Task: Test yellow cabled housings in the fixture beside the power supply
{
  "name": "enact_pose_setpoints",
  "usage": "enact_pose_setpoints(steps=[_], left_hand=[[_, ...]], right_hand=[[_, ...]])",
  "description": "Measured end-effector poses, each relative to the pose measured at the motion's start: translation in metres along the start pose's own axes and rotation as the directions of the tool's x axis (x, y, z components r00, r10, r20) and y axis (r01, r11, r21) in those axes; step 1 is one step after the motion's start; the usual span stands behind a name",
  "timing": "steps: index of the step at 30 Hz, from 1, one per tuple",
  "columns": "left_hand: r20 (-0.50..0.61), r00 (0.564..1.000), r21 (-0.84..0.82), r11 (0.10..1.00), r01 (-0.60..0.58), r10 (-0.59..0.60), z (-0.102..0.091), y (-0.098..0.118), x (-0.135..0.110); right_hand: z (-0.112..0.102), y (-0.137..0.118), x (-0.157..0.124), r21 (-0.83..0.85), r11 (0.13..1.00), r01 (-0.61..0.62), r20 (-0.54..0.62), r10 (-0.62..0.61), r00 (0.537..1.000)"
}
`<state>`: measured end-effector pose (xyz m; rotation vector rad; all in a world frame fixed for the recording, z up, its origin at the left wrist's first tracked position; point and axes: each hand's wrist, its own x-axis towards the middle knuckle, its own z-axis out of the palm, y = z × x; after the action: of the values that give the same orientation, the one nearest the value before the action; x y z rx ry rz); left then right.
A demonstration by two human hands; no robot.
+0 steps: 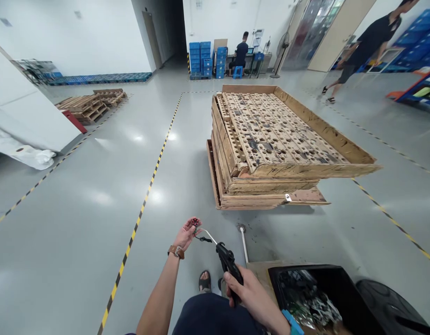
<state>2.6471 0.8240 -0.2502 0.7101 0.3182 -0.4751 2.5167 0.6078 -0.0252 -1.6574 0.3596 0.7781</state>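
Note:
My left hand is closed, fingers pinching a small round black-and-red part that looks like a motor stator. From that part hangs a short black cable. Wrapped round the handle of a black air blow gun is my right hand. The gun's thin bent metal nozzle points up and left, its tip close to the round part. Whether the tip touches it, I cannot tell.
Ahead stands a stack of cardboard trays full of round holes. At lower right is a black bin with shiny scraps inside, beside a black round lid. One person sits at a desk; another person walks at right.

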Motion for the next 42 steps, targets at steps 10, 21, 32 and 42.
enact_pose_setpoints(steps=[10,21,32,42], left_hand=[[-0.071,0.996,-0.036,0.998,0.052,-0.055,0.003,-0.001,0.006],[-0.183,0.976,-0.195,0.978,0.079,-0.115,-0.003,-0.010,0.027],[-0.190,0.982,-0.135,0.991,-0.010,-0.016,-0.002,-0.014,0.023],[-0.046,0.996,-0.169,0.982,-0.084,0.077,-0.003,-0.006,0.006]], right_hand=[[0.002,0.002,0.005,-0.119,0.993,0.025,-0.038,-0.030,0.999],[0.011,0.015,0.012,-0.221,0.975,-0.024,-0.020,0.020,1.000],[0.004,0.009,0.016,-0.144,0.989,-0.018,-0.026,0.015,1.000],[0.000,0.001,0.007,0.105,0.994,-0.001,0.132,-0.013,0.991]])
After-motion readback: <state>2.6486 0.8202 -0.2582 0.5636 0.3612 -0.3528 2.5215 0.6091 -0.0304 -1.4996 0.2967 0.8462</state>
